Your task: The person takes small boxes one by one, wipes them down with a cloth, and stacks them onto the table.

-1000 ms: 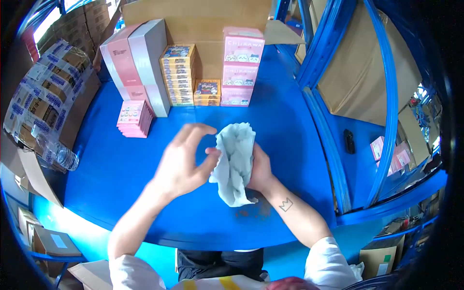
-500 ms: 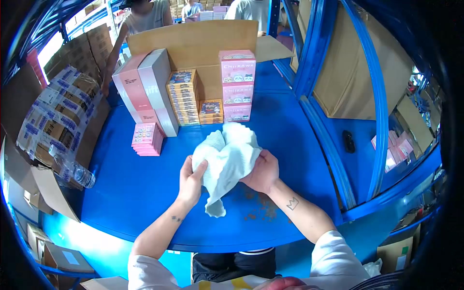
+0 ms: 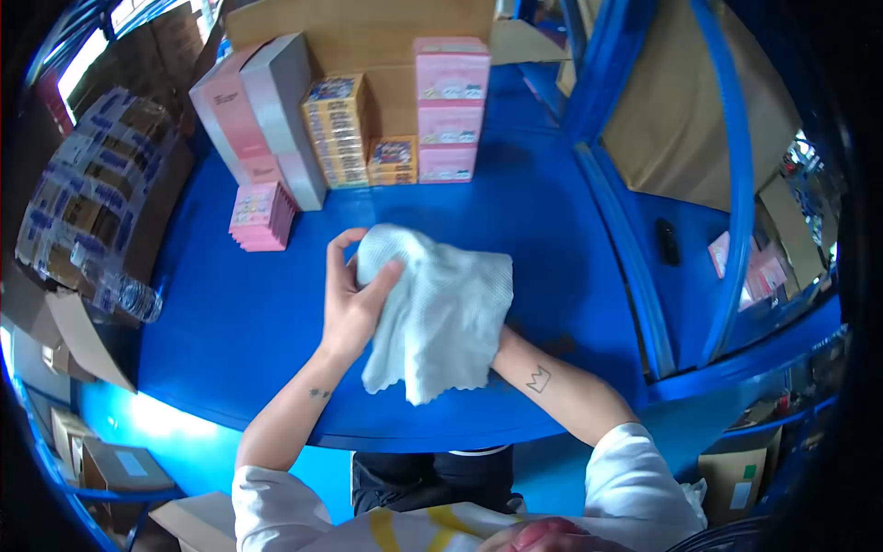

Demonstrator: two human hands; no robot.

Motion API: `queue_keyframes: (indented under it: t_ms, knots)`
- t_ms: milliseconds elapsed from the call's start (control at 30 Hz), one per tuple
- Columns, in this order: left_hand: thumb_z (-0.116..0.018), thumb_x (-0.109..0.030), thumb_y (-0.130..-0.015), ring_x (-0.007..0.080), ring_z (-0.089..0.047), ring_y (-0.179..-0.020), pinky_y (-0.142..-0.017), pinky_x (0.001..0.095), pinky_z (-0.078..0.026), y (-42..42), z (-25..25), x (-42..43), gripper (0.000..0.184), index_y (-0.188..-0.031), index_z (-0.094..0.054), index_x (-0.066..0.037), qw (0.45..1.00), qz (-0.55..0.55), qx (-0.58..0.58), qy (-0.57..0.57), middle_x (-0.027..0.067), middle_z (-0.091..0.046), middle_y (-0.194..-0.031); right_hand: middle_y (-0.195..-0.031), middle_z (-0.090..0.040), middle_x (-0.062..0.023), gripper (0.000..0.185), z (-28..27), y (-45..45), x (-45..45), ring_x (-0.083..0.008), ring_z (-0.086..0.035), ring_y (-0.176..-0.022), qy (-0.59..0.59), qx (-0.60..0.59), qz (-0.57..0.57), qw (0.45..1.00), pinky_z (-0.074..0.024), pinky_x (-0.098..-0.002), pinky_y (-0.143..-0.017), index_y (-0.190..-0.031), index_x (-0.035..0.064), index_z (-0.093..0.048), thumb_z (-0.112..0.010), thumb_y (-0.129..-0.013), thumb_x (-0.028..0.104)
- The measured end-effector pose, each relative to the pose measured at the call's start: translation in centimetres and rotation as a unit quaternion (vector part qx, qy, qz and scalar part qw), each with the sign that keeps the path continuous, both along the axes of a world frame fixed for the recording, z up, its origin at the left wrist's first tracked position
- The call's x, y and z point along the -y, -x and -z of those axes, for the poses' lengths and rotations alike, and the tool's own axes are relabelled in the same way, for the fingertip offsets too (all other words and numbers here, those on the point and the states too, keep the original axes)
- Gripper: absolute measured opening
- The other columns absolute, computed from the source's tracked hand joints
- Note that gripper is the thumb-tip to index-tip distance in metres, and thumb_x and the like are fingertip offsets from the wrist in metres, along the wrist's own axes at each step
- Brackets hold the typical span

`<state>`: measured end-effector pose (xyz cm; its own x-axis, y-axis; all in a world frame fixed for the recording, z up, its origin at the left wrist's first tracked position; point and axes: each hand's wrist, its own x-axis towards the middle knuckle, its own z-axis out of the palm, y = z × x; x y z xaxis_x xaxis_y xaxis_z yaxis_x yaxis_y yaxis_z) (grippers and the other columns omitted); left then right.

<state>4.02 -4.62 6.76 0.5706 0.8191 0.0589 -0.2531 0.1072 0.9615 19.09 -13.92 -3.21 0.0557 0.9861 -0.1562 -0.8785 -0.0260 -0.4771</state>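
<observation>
A white textured cloth (image 3: 441,317) with wavy edges hangs spread out above the blue table (image 3: 239,368). My left hand (image 3: 354,294) is closed on its upper left part, the thumb on top. Draped over my right hand (image 3: 503,345), the cloth hides those fingers, so only the wrist end shows. Beyond the hands stand a stack of pink boxes (image 3: 449,115), a tall pile of small orange boxes (image 3: 335,133) and a shorter orange pile (image 3: 393,161). Tall pink and silver boxes (image 3: 262,120) lean behind a low stack of flat pink packs (image 3: 260,218).
An upright cardboard sheet (image 3: 386,37) backs the boxes. On the left are an open carton (image 3: 87,340), a taped bundle (image 3: 101,193) and a plastic bottle (image 3: 138,299). Blue rack posts (image 3: 630,267) rise at the right, with a black object (image 3: 667,242) beyond them.
The bunched cloth has opened out and now covers my right hand. My left hand has moved up its left side. The view has tilted downward, and the people at the back are out of sight.
</observation>
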Motion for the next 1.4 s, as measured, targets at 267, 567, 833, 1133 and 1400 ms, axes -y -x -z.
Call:
queue_keyframes:
  t_ms: [267, 567, 833, 1133, 1400]
  knots:
    - [-0.061, -0.004, -0.084, 0.0282, -0.062, -0.1, -0.084, 0.0315, -0.053, -6.1, 1.8, -9.4, 0.021, -0.105, -0.062, 0.002, 0.609, -0.091, -0.297, -0.73, 0.0149, -0.059, -0.12, -0.144, -0.047, -0.0094, 0.06, -0.4, -1.5, -0.5, -0.0274, -0.046, -0.132, -0.073, -0.051, -0.024, 0.996, -0.0328, -0.0482, -0.114, -0.149, 0.0162, -0.032, -0.044, -0.1, 0.049]
    - [-0.058, -0.01, -0.091, 0.0303, -0.066, -0.101, -0.089, 0.0343, -0.053, -14.8, 4.1, -15.0, 0.028, -0.114, -0.063, 0.004, 0.471, -0.116, -0.501, -0.716, 0.0197, -0.067, -0.112, -0.147, -0.044, -0.0082, 0.059, -1.9, -0.8, -1.2, -0.0282, -0.044, -0.134, 0.046, -0.04, 0.067, 0.996, -0.0352, -0.0506, -0.112, -0.15, 0.0187, -0.028, -0.043, -0.101, 0.047]
    - [-0.057, -0.01, -0.09, 0.0318, -0.066, -0.102, -0.087, 0.0358, -0.054, -11.8, 4.2, -16.8, 0.034, -0.12, -0.058, 0.007, 0.44, -0.122, -0.318, -0.831, 0.0227, -0.065, -0.113, -0.144, -0.048, -0.0083, 0.057, -2.5, -1.0, -1.4, -0.0281, -0.049, -0.13, 0.035, -0.002, 0.03, 0.999, -0.0411, -0.0526, -0.107, -0.148, 0.0189, -0.035, -0.046, -0.1, 0.048]
    - [-0.058, -0.009, -0.09, 0.0312, -0.066, -0.106, -0.081, 0.0326, -0.057, -12.9, 5.2, -16.7, 0.035, -0.121, -0.056, 0.007, 0.412, -0.103, -0.444, -0.789, 0.0235, -0.063, -0.12, -0.145, -0.047, -0.0086, 0.057, -0.8, -2.1, -1.7, -0.0286, -0.047, -0.132, -0.068, -0.172, -0.072, 0.98, -0.0408, -0.0523, -0.107, -0.149, 0.019, -0.033, -0.044, -0.1, 0.047]
    - [-0.059, -0.007, -0.088, 0.0327, -0.068, -0.1, -0.078, 0.0319, -0.058, -11.9, 4.9, -15.7, 0.035, -0.12, -0.056, 0.007, 0.385, -0.111, -0.419, -0.815, 0.0216, -0.064, -0.119, -0.147, -0.045, -0.0088, 0.057, -0.4, -2.3, -1.4, -0.0293, -0.045, -0.133, -0.072, -0.213, -0.045, 0.973, -0.0401, -0.0539, -0.107, -0.149, 0.0198, -0.033, -0.042, -0.101, 0.047]
